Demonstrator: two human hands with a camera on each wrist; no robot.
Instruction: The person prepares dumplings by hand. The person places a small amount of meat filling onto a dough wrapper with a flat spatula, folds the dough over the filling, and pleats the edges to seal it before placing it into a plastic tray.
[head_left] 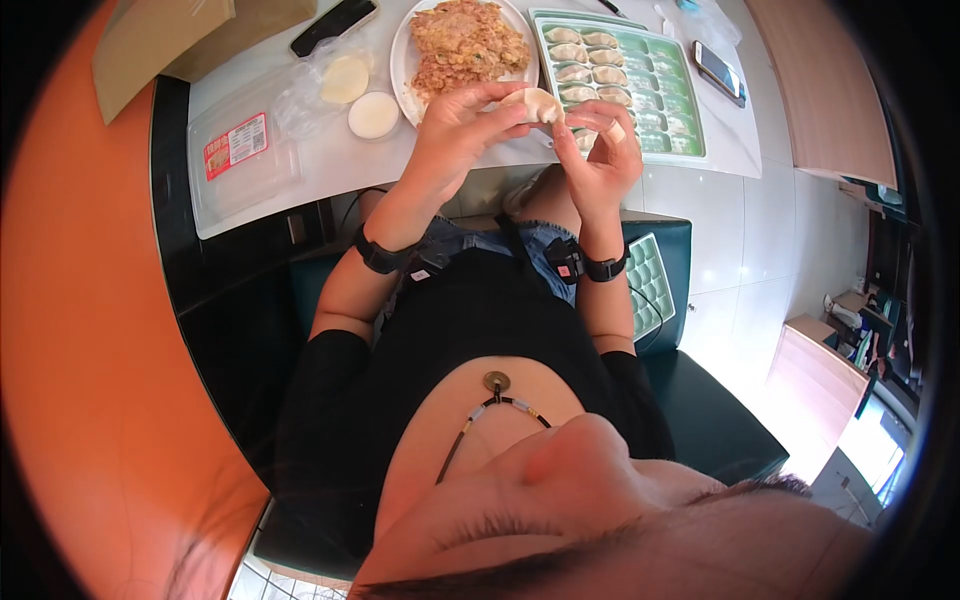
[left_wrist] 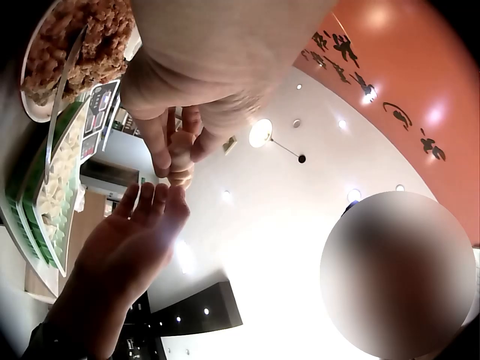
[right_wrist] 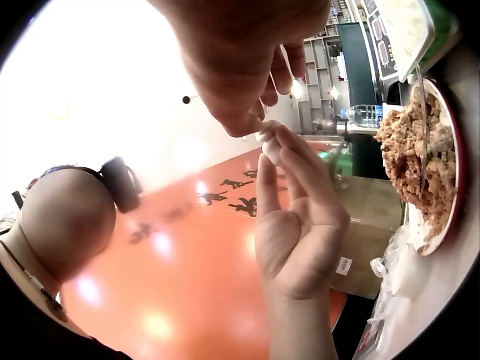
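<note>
A pale, half-moon dumpling (head_left: 540, 104) is held up above the table's near edge, between both hands. My left hand (head_left: 455, 135) pinches its left end between thumb and fingers. From the other side, my right hand (head_left: 605, 165) pinches the dumpling's right tip with thumb and fingertips. Pleats show along the dumpling's edge in the left wrist view. Just beyond the hands lies a white plate (head_left: 401, 62) heaped with minced filling (head_left: 470, 42). To its right stands a green compartment tray (head_left: 672, 88) with rows of finished dumplings (head_left: 605, 58) on its left side.
Round wrappers (head_left: 374, 116) sit left of the plate, near a plastic bag. Further left are a clear container (head_left: 265, 180) with a red label, a black phone (head_left: 335, 26) and a cardboard box (head_left: 165, 35). Another phone (head_left: 720, 72) lies right; a second tray (head_left: 650, 290) rests on the bench.
</note>
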